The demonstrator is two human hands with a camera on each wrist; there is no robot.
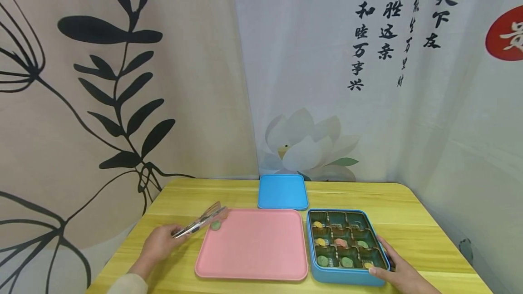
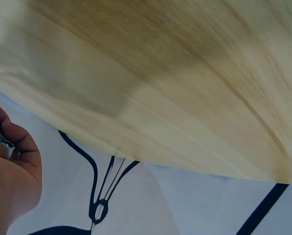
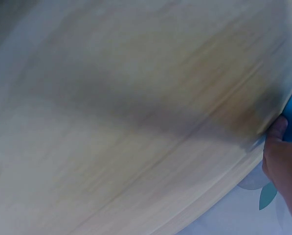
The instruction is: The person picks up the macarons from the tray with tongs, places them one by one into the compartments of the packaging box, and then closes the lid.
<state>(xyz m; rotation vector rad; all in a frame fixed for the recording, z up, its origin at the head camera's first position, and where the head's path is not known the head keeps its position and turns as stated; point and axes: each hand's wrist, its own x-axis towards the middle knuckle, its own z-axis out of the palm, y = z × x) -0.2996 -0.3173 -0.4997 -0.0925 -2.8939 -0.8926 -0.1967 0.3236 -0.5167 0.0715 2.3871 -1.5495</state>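
My left hand (image 1: pixel 159 242) grips metal tongs (image 1: pixel 200 222) with clear, pinkish tips. In the left wrist view, the curled fingers of the left hand (image 2: pixel 18 161) hold the tongs' metal end. The tips are over the far left corner of the pink tray (image 1: pixel 253 248), beside a small round green piece (image 1: pixel 215 225); whether they touch it I cannot tell. My right hand (image 1: pixel 402 269) holds the right side of a blue box (image 1: pixel 347 276), its thumb at the front corner. Inside is a dark divided insert, with small yellow, pink and green pieces in several compartments.
A blue lid-like tray (image 1: pixel 283 192) lies behind, between the pink tray and the box. Everything stands on a yellow wood-grain table (image 1: pixel 429 230). Printed curtains (image 1: pixel 204 80) hang right behind the table's far edge.
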